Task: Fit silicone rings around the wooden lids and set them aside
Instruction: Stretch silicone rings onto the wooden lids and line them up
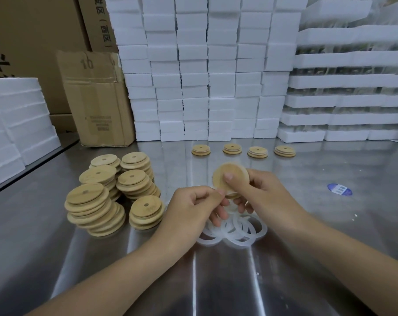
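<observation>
Head view: right hand [257,192] fingers [228,177] pinch a wooden lid [235,173], left hand [193,207] fingers closed at its lower edge, ring there hard to make out. Loose silicone rings [234,231] lie beneath. Four finished lids [201,150] at twelve o'clock; unfitted lid stacks [111,192] at nine remain on the surface [330,224].

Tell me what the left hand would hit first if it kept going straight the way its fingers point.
The left hand points right, toward the wooden lid held by the right hand. It would probably meet that lid's lower edge first, or the right hand's fingers just under it; depth between them is unclear.
</observation>
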`<state>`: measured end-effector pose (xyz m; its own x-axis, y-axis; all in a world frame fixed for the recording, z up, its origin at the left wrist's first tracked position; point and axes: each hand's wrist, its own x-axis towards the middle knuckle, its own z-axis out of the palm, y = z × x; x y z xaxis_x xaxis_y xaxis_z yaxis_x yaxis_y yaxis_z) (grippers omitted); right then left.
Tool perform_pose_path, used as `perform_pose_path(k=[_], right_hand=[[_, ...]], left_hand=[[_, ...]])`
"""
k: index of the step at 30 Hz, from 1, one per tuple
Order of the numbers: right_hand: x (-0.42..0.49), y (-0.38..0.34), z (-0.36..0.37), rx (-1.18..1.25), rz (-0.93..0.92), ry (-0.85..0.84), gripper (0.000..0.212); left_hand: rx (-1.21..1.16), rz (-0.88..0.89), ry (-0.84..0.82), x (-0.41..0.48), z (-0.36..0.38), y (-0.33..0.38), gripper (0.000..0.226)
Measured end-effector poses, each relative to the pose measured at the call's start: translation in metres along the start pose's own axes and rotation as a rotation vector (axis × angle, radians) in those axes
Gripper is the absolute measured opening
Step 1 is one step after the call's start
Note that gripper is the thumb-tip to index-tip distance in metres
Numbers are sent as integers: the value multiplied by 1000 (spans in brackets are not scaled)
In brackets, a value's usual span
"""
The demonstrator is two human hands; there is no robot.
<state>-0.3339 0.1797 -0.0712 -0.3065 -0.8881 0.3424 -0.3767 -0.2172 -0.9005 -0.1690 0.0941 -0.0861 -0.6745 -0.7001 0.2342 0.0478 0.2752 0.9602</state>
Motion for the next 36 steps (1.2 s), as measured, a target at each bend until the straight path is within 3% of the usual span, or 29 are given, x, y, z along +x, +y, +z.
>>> perform_pose_path(k=[3,7,11,15,20,27,33,36], right_hand=[[1,-2,-3,-36,12,-36,32],[-2,-11,-7,-73,61,-78,43],[2,-22,-12,174,209,76,40],[4,-23,-7,442,392,102,33],[1,-20,-4,212,267,6,43],[3,-15,-7,203,382,-124,57],[5,-12,-12,240,343,-153,50],[12,-12,-26,201,300,-77,37]], left_hand=[[4,-5,-13,1,-2,1,30],[54,19,-82,0,-1,3,33],[-40,6,-142,2,2,13,28],[-88,-40,-146,4,5,14,28],[-151,-80,-108,-1,2,10,29],[-109,-57,66,1,1,4,31],[-116,-60,115,3,-3,1,24],[-124,-75,137,4,-2,1,28]])
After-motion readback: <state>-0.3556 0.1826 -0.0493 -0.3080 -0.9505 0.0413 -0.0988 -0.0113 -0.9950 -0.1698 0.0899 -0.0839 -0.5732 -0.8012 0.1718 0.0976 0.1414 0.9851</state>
